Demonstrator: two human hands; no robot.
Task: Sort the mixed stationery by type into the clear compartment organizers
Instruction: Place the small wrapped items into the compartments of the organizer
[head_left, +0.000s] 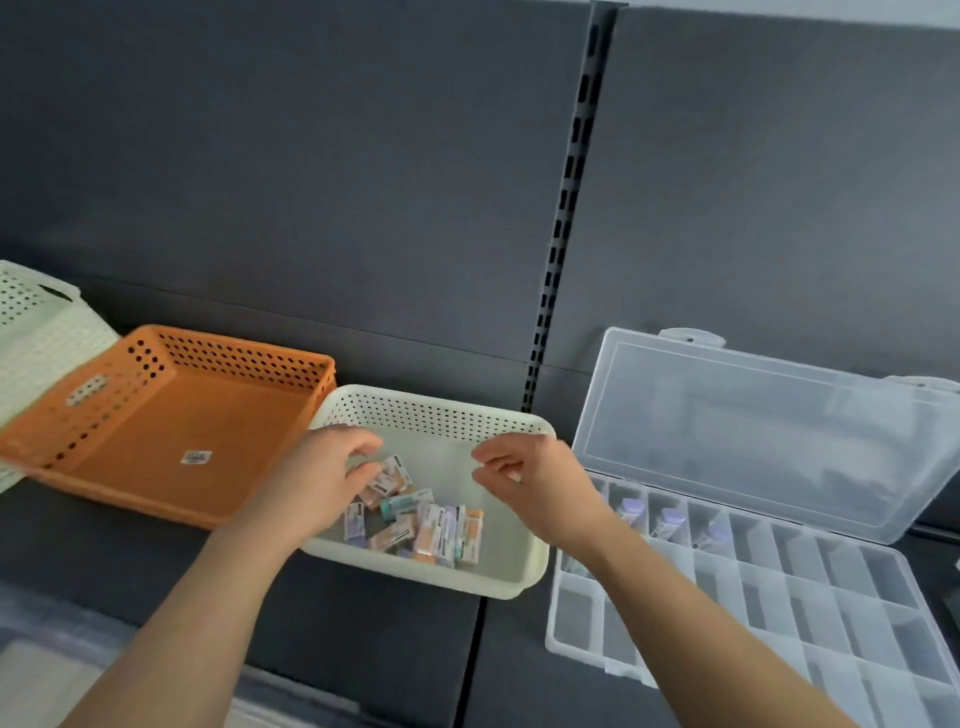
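From the head view, a cream basket (434, 401) sits on a dark shelf (374, 613) and holds a loose pile of small boxed erasers (415, 525), gathered toward its near side. The left hand (319, 480) reaches into the basket from the left. Its grip is curled down over the topmost erasers with the thumb against one, but I cannot tell whether it pinches that eraser. The right hand (527, 480) hovers over the basket's right side. Its grip is loosely curled, thumb and forefinger close together with nothing between them. Just right of the basket lies the clear organizer (789, 603), its lid (753, 431) leaning back against the dark rear panel. A few pale purple pieces (667, 519) lie in the far row of compartments, nearest the right wrist. Left of the cream basket an orange basket (156, 415) rests tilted, its left side propped on a white basket (36, 332).
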